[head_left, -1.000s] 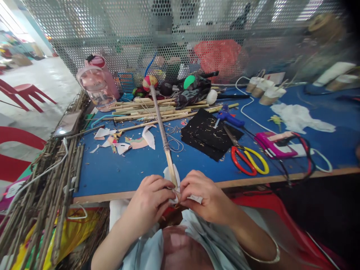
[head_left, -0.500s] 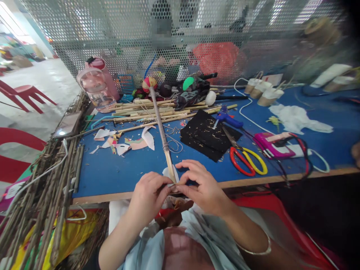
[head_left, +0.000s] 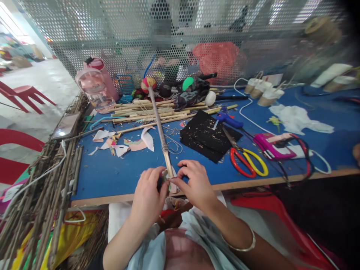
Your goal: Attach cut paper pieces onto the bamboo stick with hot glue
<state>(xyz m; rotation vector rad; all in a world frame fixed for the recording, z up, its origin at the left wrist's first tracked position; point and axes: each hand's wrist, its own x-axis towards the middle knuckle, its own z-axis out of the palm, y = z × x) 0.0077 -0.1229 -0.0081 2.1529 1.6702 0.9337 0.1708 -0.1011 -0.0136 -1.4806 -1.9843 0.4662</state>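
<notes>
A long stick [head_left: 159, 122] with a red-and-cream ball [head_left: 148, 84] on its far end lies pointing towards me, its pale near end between my hands. A pale paper piece [head_left: 173, 186] lies under and around that end at the table's front edge. My left hand [head_left: 148, 192], fingers curled, pinches the paper from the left side. From the right, my right hand [head_left: 195, 183] pinches the paper's edge between thumb and forefinger, its other fingers bent. The fingertips partly hide the paper and the stick's tip. Thin grey string [head_left: 174, 145] loops beside the stick.
Scissors [head_left: 247, 161] and a blue glue gun [head_left: 229, 119] lie right, by black cloth [head_left: 208, 137]. Paper scraps [head_left: 135, 144] lie left. Behind are thin sticks [head_left: 140, 112], a pink bottle [head_left: 97, 84] and a perforated metal screen [head_left: 126, 33]. A purple device [head_left: 271, 146] has cables.
My hands have shifted slightly around the stick's near end. The left fingers have lifted and curled more, and the paper there now lies flatter under the stick.
</notes>
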